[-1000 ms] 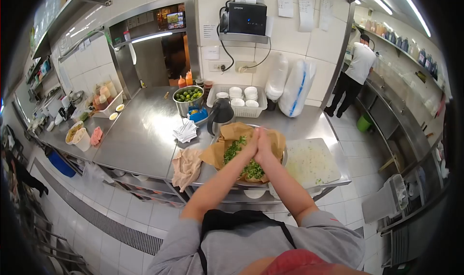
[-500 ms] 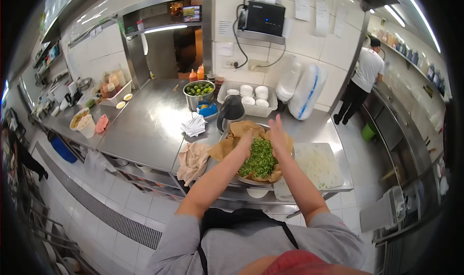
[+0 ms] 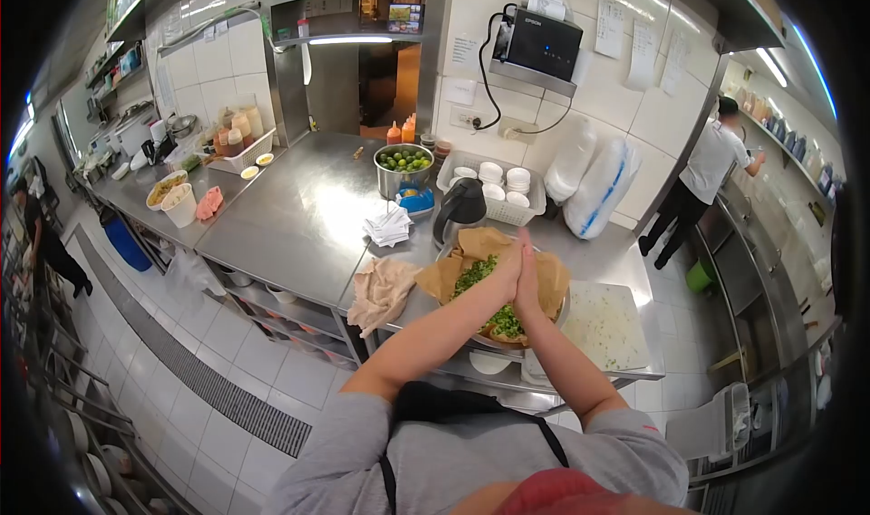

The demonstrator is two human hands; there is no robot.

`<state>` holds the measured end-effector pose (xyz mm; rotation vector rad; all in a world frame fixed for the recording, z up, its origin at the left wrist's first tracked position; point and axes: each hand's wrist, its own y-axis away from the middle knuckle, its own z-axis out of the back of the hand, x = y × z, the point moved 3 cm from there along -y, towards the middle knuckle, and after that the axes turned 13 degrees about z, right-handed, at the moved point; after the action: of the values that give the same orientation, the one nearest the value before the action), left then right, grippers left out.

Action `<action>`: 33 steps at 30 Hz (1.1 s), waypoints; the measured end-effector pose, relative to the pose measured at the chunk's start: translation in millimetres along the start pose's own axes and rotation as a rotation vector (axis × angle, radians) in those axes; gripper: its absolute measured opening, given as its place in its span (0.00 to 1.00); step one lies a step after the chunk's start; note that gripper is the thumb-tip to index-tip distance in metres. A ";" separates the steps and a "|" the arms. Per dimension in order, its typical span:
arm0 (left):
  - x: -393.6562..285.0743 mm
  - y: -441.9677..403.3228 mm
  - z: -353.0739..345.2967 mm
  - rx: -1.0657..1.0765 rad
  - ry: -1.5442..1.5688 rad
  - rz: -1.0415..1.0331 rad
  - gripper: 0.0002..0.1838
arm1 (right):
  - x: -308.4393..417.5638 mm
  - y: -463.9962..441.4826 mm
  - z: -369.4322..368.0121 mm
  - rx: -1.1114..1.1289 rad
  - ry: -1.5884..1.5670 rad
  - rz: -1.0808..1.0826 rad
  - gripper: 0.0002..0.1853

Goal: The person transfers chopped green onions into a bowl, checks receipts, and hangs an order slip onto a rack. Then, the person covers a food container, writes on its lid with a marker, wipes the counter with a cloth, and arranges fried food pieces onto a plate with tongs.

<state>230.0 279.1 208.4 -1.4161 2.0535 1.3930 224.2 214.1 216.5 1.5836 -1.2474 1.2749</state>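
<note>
Two bare palms, left hand (image 3: pixel 509 274) and right hand (image 3: pixel 527 282), press together, hiding anything between, above chopped bright-green herbs (image 3: pixel 505 322) on crinkled brown paper (image 3: pixel 551 286) in a round metal bowl (image 3: pixel 566 309). The herbs seem light, soft, clingy: best scooped from underneath. Just beside sits a white rectangular cutting board (image 3: pixel 609 331).

Left hand (image 3: pixel 508 272) and right hand (image 3: pixel 526 286), apart a moment ago, now together again.

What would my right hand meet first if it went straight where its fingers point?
Most likely the white plastic basket of small white bowls, just beyond your right hand in the picture. Depth is unclear, though: if the hand is high enough, it could pass over the basket.
</note>
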 end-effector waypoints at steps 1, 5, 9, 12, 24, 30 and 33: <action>-3.6 2.6 2.5 -0.089 -0.047 0.020 0.33 | -6.7 3.1 -0.4 0.003 -0.008 -0.050 0.29; -5.0 16.2 19.8 -0.086 0.003 0.018 0.32 | 19.9 -23.3 24.5 -0.002 0.123 0.357 0.29; 13.1 -30.9 9.5 -0.058 0.115 -0.130 0.32 | 31.4 -12.5 16.0 0.127 0.374 0.497 0.29; 13.7 -42.2 -5.3 0.085 0.175 -0.245 0.36 | 5.5 -13.5 10.9 0.143 0.616 0.324 0.28; -2.1 59.9 3.6 0.066 -0.045 -0.147 0.27 | 125.4 -90.2 10.7 0.239 1.087 1.406 0.27; 5.3 98.7 51.5 0.100 -0.366 -0.481 0.18 | 367.8 -266.7 -57.2 -0.206 0.995 1.950 0.15; 14.1 144.5 78.6 -0.103 -0.334 -0.533 0.19 | 409.1 -380.9 -63.4 -0.135 1.528 1.117 0.32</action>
<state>81.3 343.7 239.2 -1.5008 1.2919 1.3914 590.3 275.3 639.3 -0.5736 -0.9553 2.2004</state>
